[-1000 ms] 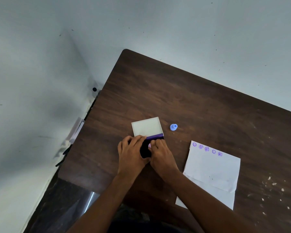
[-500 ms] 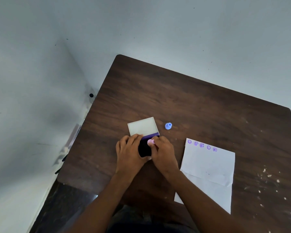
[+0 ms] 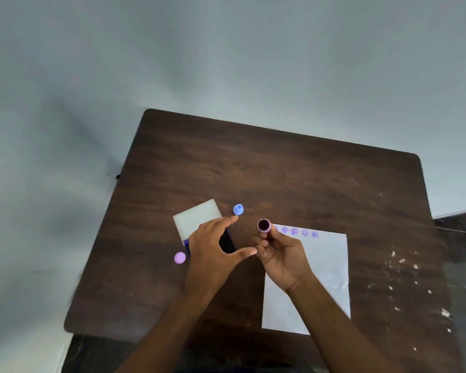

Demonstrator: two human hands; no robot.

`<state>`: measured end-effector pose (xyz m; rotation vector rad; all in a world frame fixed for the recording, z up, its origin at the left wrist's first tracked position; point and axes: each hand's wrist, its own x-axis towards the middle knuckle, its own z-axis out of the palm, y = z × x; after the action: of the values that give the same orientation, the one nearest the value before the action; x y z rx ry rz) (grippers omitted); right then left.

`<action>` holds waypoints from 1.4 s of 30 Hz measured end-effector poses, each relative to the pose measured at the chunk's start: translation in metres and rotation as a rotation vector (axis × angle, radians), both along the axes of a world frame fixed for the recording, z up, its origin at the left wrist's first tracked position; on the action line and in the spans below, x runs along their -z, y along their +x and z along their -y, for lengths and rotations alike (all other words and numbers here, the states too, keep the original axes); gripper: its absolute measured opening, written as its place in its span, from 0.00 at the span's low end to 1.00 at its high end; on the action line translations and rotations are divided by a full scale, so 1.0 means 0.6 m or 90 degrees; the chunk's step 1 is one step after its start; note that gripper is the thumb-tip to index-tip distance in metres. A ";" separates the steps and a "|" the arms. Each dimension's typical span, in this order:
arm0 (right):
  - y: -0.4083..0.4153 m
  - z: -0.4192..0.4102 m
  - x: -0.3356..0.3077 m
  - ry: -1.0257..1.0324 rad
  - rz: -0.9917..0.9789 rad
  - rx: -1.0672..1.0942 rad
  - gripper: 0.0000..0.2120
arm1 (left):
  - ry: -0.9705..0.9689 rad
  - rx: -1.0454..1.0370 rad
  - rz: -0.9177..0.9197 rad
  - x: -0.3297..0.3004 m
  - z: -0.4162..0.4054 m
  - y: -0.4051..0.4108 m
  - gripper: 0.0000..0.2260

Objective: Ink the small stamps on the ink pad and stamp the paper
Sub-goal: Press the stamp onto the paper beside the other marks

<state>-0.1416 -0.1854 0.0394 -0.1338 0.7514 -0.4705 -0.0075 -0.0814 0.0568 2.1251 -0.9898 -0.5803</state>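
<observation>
From the head camera, the right hand (image 3: 281, 258) is gripping a small pink stamp (image 3: 264, 226) between curled fingers and thumb, holding it up with its dark, inked round face turned toward the camera. The stamp is sticking out beyond the fingertips, just over the near-left corner of the paper (image 3: 323, 267), which is lying under and to the right of this hand on the dark wooden table (image 3: 280, 168). A row of five round purple stamp marks (image 3: 299, 232) is running along the far edge of the paper, just right of the held stamp; their designs are too blurred to read, and no writing or brand can be made out anywhere.

The left hand (image 3: 213, 251) is hovering with fingers straight and thumb spread wide, holding nothing. Its thumb tip is reaching close to the right hand's knuckles; whether they are touching cannot be told. Beneath this hand the ink pad (image 3: 228, 242) is lying open, its dark pad showing in the gap between thumb and fingers, while its pale lid (image 3: 197, 219) is lying flat just beyond the hand's fingers to the left.

A small blue stamp (image 3: 238, 209) is standing just past the left hand's fingertips, apart from them. A small purple stamp (image 3: 180, 257) is resting just left of the left hand, beside the ink pad's near corner. Pale flecks (image 3: 404, 267) are dotting the table well to the right of the right hand.
</observation>
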 end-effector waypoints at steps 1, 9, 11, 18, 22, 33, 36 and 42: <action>-0.001 0.000 -0.001 0.004 0.030 -0.004 0.09 | -0.003 -0.001 -0.008 -0.006 0.003 -0.003 0.35; -0.047 0.025 -0.008 0.011 0.138 0.026 0.06 | -0.031 0.052 -0.026 -0.027 0.053 -0.058 0.33; -0.054 0.029 -0.006 0.009 0.132 0.034 0.07 | -0.022 0.061 -0.021 -0.026 0.059 -0.064 0.33; -0.088 0.036 0.000 0.008 0.128 0.055 0.09 | -0.001 0.095 -0.001 -0.015 0.077 -0.089 0.33; -0.123 0.045 0.011 -0.028 0.052 0.057 0.10 | 0.032 0.119 0.019 0.007 0.091 -0.107 0.34; -0.237 0.117 0.060 -0.645 -0.729 -0.040 0.03 | 0.101 0.261 0.146 0.081 0.173 -0.182 0.20; -0.234 0.129 0.082 -0.718 -0.785 -0.068 0.03 | 0.130 0.284 0.187 0.095 0.201 -0.196 0.20; -0.237 0.142 0.116 -0.754 -0.797 -0.079 0.07 | 0.121 0.244 0.205 0.112 0.240 -0.215 0.19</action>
<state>-0.2840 -0.2709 -0.0304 -1.6897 1.5701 -0.6492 -0.1365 -0.2256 -0.0107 2.2548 -1.5998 -0.5394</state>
